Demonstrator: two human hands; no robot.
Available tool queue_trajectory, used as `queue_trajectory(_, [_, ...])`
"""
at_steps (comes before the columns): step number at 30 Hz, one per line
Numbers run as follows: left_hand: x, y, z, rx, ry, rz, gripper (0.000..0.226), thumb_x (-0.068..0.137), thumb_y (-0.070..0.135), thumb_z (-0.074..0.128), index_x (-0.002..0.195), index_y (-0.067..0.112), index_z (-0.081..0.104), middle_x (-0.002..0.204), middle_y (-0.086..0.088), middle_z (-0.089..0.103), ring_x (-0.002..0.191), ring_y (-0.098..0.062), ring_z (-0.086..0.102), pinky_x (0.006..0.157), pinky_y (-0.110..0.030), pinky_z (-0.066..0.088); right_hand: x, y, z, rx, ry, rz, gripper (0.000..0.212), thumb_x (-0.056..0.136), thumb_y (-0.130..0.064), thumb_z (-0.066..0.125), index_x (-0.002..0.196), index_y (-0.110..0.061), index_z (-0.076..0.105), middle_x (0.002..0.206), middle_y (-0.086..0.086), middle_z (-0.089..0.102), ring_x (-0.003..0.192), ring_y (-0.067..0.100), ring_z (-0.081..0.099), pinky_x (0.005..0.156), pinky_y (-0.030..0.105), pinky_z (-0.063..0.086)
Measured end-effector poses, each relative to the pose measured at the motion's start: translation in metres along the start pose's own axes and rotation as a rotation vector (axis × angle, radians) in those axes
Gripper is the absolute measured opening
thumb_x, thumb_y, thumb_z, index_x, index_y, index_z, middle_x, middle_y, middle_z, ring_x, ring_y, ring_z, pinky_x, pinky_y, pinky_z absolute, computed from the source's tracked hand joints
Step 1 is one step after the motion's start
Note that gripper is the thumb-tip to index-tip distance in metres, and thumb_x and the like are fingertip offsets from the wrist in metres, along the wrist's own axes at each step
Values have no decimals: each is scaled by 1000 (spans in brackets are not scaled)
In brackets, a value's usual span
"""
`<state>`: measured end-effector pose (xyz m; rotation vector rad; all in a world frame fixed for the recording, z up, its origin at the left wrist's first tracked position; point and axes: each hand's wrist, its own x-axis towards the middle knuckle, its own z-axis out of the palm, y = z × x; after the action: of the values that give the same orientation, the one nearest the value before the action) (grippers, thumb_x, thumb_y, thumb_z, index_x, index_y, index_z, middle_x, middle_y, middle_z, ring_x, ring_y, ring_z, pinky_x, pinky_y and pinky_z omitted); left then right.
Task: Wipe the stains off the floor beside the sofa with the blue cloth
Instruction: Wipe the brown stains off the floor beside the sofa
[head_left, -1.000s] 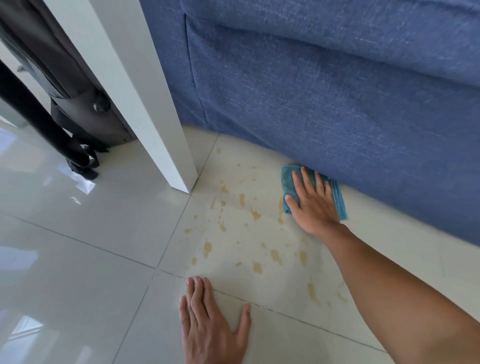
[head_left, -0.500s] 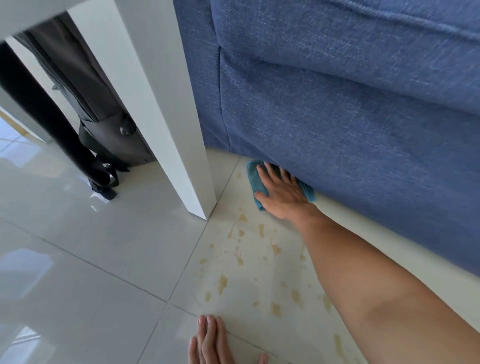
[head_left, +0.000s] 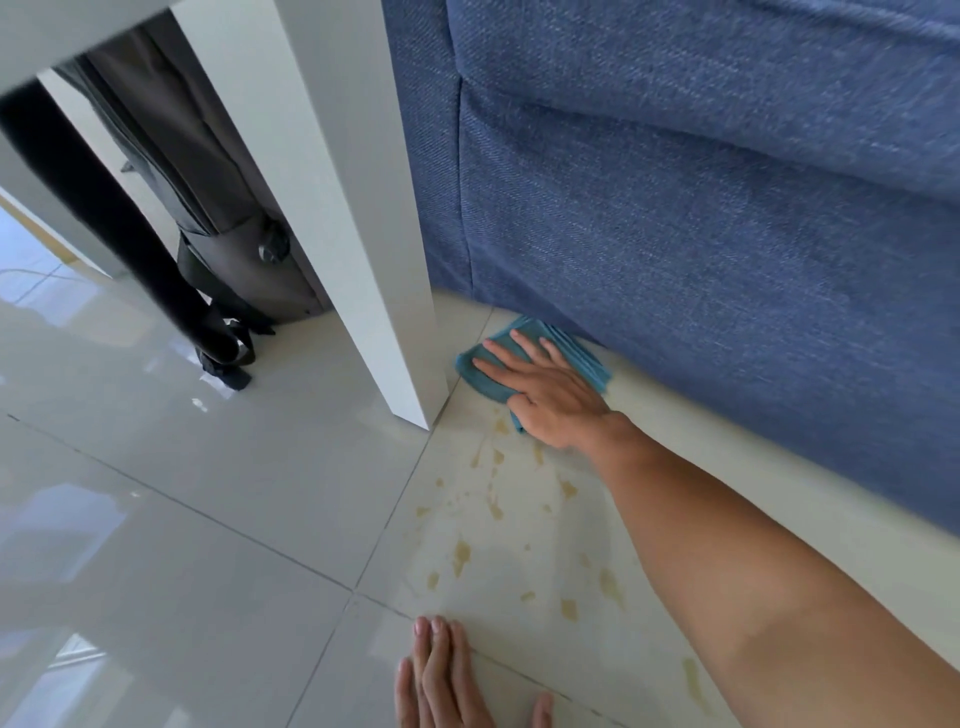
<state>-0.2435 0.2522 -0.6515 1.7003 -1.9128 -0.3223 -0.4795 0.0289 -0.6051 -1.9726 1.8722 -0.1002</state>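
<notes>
The blue cloth lies flat on the pale floor tile, right against the foot of the blue sofa. My right hand presses down on the cloth with fingers spread, arm reaching in from the lower right. Several tan stains dot the tile between the cloth and me. My left hand rests palm down on the floor at the bottom edge, holding nothing.
A white table leg stands on the floor just left of the cloth. Behind it sit a dark grey bag and a black pole. Glossy tiles spread to the left.
My right hand has slid the cloth leftward along the sofa's base, toward the white table leg. The view has shifted, so my left hand shows only at the bottom edge.
</notes>
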Motion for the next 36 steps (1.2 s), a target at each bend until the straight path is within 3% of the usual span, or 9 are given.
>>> queue_trajectory(4, [1,-1,-5,23,-16,-3,100,69,73,49,119,-13,62,130,-25,60,133,-37,49,113,-52,33,-48,28,5,4,42,45,75,85,-28,20,159,-44,20,167,-24,6,156,6,-5,127,39,-3])
queue_trajectory(10, [-3,-10,-18,174,-110,117,98,60,63,66,126,-10,59,136,-24,57,136,-33,44,109,-53,39,-144,56,16,17,93,223,77,83,-28,15,159,-41,21,167,-21,6,155,5,-6,127,43,0])
queue_trajectory(17, [-5,-10,-21,197,-111,141,99,67,63,62,133,-10,52,140,-25,52,140,-34,42,111,-54,37,-209,55,29,23,77,400,80,81,-34,8,161,-40,7,166,-25,-10,151,0,-23,123,31,-17])
queue_trajectory(27, [-9,-12,-23,183,-120,157,96,77,63,54,141,-7,43,144,-26,47,142,-36,39,118,-50,29,-293,61,52,20,50,640,80,78,-43,1,157,-41,-13,165,-21,-22,151,8,-28,125,39,-15])
queue_trajectory(30, [-11,-13,-23,168,-124,156,96,78,64,52,142,-6,41,143,-27,47,143,-36,38,119,-50,27,-326,43,67,13,84,809,79,77,-41,-2,155,-39,-17,165,-15,-22,155,16,-21,126,43,-12])
queue_trajectory(34, [-10,-14,-22,146,-135,160,96,78,64,52,142,-6,39,144,-26,45,144,-36,36,120,-50,25,-341,-36,104,124,250,1211,80,77,-40,-3,155,-28,-16,167,-6,-16,157,27,-8,126,48,-5])
queue_trajectory(36, [-11,-13,-22,141,-155,141,97,77,64,51,143,-5,38,145,-26,44,145,-36,35,120,-51,24,-339,-66,117,138,263,1248,78,80,-43,0,155,-28,-16,166,-5,-17,157,28,-8,125,48,-5])
